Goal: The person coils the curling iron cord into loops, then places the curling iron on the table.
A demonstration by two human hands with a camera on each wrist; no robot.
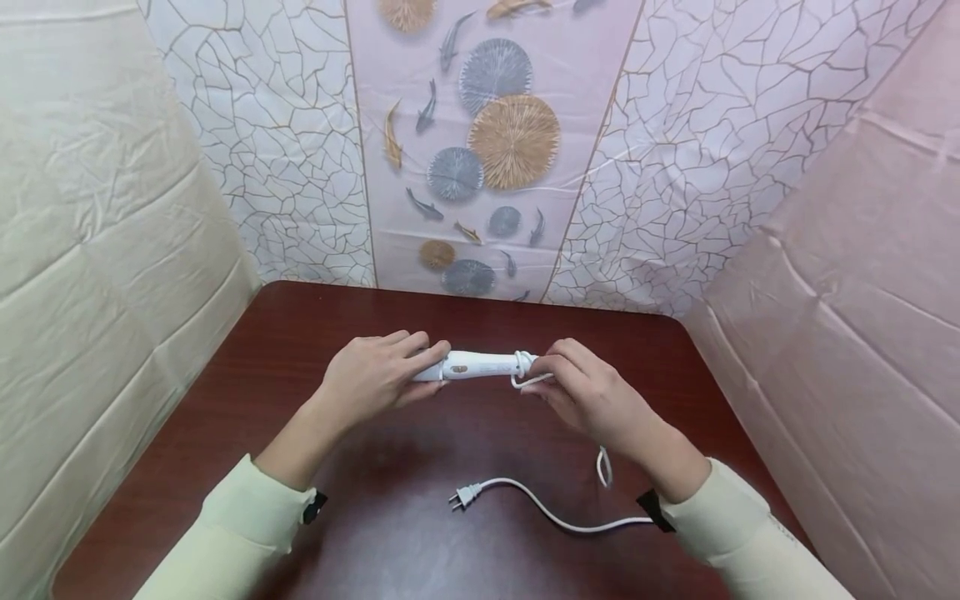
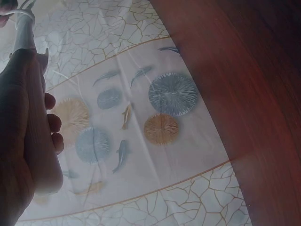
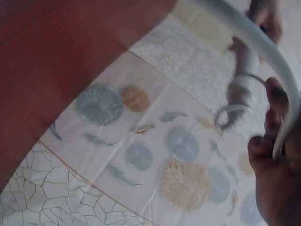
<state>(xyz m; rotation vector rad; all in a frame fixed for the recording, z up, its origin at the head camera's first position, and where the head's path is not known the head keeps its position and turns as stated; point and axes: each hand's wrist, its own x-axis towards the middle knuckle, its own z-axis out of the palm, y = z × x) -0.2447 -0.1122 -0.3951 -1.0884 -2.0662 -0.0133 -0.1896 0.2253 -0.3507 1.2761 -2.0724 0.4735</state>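
Note:
A slim white hair straightener [image 1: 480,365] is held level above the table, a small gold-coloured patch on its side. My left hand [image 1: 378,367] grips its left part, fingers wrapped around the body in the left wrist view, where the rounded end [image 2: 47,181] sticks out below the palm. Loops of white power cord [image 1: 522,367] circle the handle's right end. My right hand [image 1: 588,387] pinches the cord beside that end. In the right wrist view the cord [image 3: 263,42] arcs close past the camera to the fingers [image 3: 261,147].
The cord's two-pin plug [image 1: 467,496] lies on the dark red-brown table [image 1: 405,533], its cord running right under my right wrist. A short cord loop [image 1: 603,467] hangs below the right hand. Patterned cloth [image 1: 465,167] covers the back, and plain cloth hangs at both sides.

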